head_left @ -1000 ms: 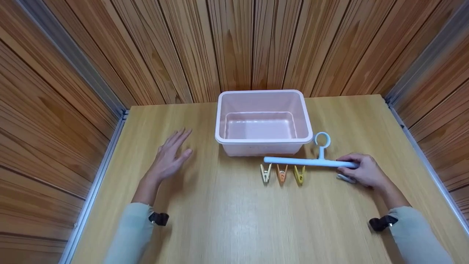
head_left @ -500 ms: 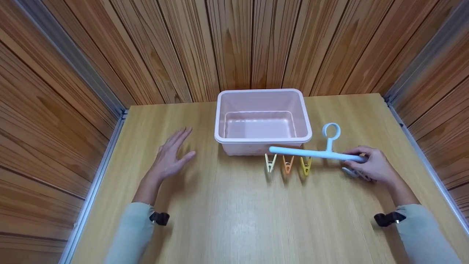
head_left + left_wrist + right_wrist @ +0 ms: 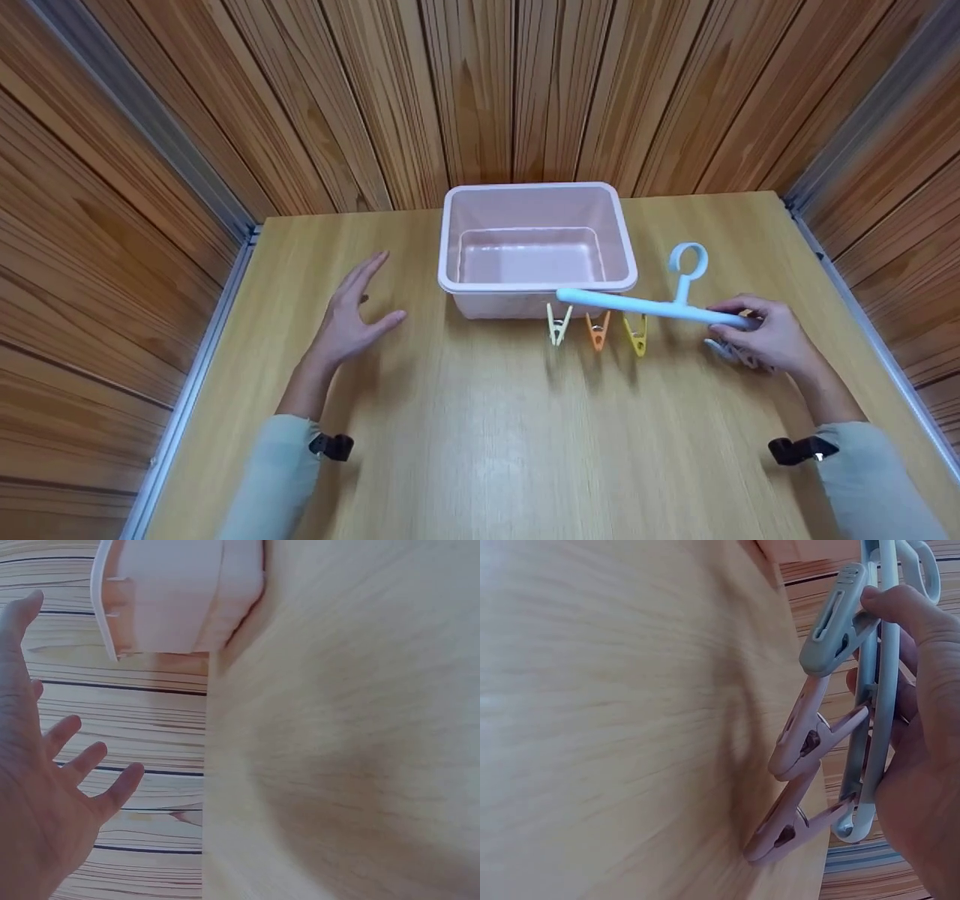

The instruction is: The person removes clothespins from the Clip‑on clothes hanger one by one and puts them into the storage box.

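My right hand (image 3: 769, 336) grips the right end of a light blue clip hanger (image 3: 637, 304), holding it up off the table. Its hook (image 3: 688, 261) points away, and the bar's left end overlaps the basin's front rim in the head view. From the bar hang a cream clip (image 3: 558, 327), an orange clip (image 3: 598, 332) and a yellow clip (image 3: 636, 334). A grey-blue clip (image 3: 832, 622) and two pink clips, one nearer the hand's middle (image 3: 799, 731), hang close to my right fingers. My left hand (image 3: 346, 326) hovers with spread fingers, holding nothing.
A pale pink plastic basin (image 3: 536, 288) stands at the back middle of the wooden table (image 3: 480, 435), nothing visible inside. Wood-panelled walls (image 3: 480, 90) enclose the back and both sides, with metal rails (image 3: 191, 382) along the table's side edges.
My right hand has lifted the hanger and shifted it right and away from me; its left end now tilts farther back. My left hand's thumb and fingers have spread slightly wider.
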The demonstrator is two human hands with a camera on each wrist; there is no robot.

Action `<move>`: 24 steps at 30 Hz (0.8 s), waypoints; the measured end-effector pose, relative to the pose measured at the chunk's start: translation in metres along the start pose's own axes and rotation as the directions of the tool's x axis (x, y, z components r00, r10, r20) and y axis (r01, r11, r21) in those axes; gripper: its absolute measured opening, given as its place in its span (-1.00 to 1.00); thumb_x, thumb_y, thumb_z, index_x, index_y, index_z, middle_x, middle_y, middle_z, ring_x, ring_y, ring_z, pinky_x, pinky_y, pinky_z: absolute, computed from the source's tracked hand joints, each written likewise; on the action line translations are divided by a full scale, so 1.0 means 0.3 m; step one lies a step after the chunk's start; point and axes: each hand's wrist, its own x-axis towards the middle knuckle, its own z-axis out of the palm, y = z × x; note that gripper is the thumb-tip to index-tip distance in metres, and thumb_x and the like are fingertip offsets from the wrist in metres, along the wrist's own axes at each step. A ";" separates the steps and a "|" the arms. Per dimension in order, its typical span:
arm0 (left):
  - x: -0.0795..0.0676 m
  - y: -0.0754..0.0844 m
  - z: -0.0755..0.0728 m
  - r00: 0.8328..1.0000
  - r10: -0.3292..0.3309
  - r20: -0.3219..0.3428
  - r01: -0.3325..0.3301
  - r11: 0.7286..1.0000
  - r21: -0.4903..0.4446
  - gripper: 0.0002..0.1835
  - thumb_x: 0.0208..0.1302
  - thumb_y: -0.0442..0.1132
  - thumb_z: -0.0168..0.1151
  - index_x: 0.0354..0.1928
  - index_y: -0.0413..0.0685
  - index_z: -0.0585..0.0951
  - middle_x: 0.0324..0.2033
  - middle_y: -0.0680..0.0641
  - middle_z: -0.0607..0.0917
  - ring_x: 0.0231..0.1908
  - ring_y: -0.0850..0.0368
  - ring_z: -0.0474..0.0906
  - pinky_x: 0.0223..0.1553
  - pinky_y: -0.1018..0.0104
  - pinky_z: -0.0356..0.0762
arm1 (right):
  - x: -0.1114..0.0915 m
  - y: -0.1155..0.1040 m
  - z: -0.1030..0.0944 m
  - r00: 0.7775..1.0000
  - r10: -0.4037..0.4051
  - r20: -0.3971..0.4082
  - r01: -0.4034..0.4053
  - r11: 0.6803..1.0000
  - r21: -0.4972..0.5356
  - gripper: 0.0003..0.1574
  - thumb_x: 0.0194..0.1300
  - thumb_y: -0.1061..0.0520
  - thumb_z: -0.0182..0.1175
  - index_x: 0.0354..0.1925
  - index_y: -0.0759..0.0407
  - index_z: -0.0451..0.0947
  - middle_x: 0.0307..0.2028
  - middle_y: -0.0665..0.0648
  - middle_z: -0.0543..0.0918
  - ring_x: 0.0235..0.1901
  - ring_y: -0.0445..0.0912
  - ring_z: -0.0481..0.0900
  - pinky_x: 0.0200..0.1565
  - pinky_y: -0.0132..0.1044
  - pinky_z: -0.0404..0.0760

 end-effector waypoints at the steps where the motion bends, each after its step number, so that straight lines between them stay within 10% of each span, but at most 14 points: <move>1: 0.002 0.004 0.003 1.000 0.000 -0.006 0.000 1.000 -0.015 0.04 0.34 -0.02 0.54 0.79 0.06 0.25 0.78 -0.18 0.28 0.75 -0.34 0.22 0.48 -0.54 0.51 | 0.000 -0.001 0.000 1.000 -0.006 -0.003 0.006 1.000 -0.004 -0.64 0.48 0.31 0.47 0.18 0.42 0.73 -0.22 -0.38 0.74 -0.38 -0.31 0.61 -0.43 -0.38 0.58; 17: 0.036 0.066 0.024 0.998 0.020 -0.067 -0.026 0.996 -0.090 0.02 0.39 0.00 0.48 0.79 0.04 0.23 0.75 -0.16 0.33 0.70 -0.33 0.30 0.39 -0.53 0.60 | 0.006 -0.052 0.011 0.993 -0.114 -0.036 0.116 0.992 0.054 -0.65 0.44 0.41 0.45 0.16 0.45 0.73 -0.12 -0.37 0.79 -0.22 -0.40 0.76 -0.21 -0.51 0.64; 24: 0.042 0.085 0.040 0.994 0.056 -0.098 -0.066 0.993 -0.102 0.02 0.36 -0.05 0.47 0.79 0.02 0.24 0.73 -0.22 0.36 0.69 -0.37 0.32 0.42 -0.53 0.58 | 0.004 -0.099 0.033 0.988 -0.132 -0.078 0.141 0.984 0.112 -0.67 0.44 0.47 0.42 0.14 0.48 0.72 -0.18 -0.27 0.80 -0.39 -0.32 0.74 -0.50 -0.42 0.61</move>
